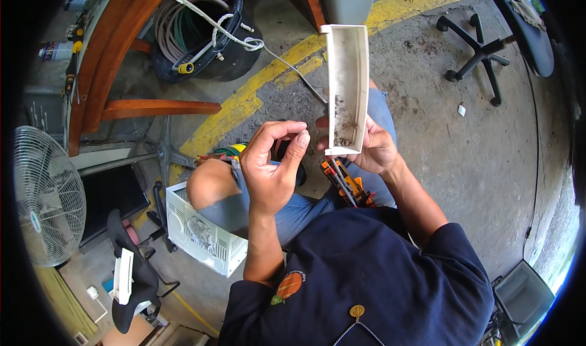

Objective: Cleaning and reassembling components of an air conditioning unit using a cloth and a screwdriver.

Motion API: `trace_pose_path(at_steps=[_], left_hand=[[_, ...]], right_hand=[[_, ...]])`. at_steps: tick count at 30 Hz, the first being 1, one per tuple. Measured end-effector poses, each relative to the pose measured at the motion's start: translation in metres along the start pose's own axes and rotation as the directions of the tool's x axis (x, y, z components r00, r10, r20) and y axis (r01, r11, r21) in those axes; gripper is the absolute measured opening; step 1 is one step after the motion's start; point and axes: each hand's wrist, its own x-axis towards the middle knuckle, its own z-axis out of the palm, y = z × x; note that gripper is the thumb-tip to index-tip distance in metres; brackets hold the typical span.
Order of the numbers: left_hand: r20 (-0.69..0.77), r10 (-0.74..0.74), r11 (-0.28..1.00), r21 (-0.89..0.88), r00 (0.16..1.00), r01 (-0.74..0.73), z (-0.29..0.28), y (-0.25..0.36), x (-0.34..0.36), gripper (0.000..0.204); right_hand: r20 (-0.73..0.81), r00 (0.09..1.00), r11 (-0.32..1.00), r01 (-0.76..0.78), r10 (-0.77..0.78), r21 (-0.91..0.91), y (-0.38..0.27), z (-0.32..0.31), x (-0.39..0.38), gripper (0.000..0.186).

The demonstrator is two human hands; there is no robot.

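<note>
My right hand [381,149] grips the lower end of a long, narrow white plastic tray [361,71], held tilted in front of me. Inside, small dark pieces that look like screws [343,140] have gathered at the lower end, and dirt streaks the bottom. To the left of the tray my left hand [271,169] is raised, thumb and forefinger pinched together. Whatever sits between those fingertips is too small to name. Below the tray, an orange and black tool [348,184] rests by my leg.
A white metal casing [207,233] stands beside my knee at the left. Farther left are a wire-caged fan [49,193] and a black chair [131,279]. A black tub [229,62] with coiled hoses stands ahead, and a wheeled chair base [482,53] at the far right.
</note>
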Motion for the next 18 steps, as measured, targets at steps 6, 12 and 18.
trace_pose_path(at_steps=[6, 12, 18], left_hand=[[0.002, -0.016, 1.0, 0.006, 1.0, 0.016, 0.0, -0.001, -0.003, 0.02], [-0.021, -0.039, 0.999, -0.014, 0.999, 0.039, 0.001, 0.002, -0.005, 0.019], [-0.051, -0.094, 0.993, -0.071, 0.994, 0.091, 0.004, 0.006, -0.005, 0.019]], right_hand=[[-0.012, 0.999, 0.999, 0.041, -0.041, 0.017, 0.004, -0.002, 0.001, 0.091], [-0.064, 0.995, 0.996, 0.074, -0.077, -0.045, 0.005, 0.007, 0.009, 0.091], [-0.076, 0.996, 0.998, 0.049, -0.052, -0.041, 0.01, 0.013, 0.01, 0.089]])
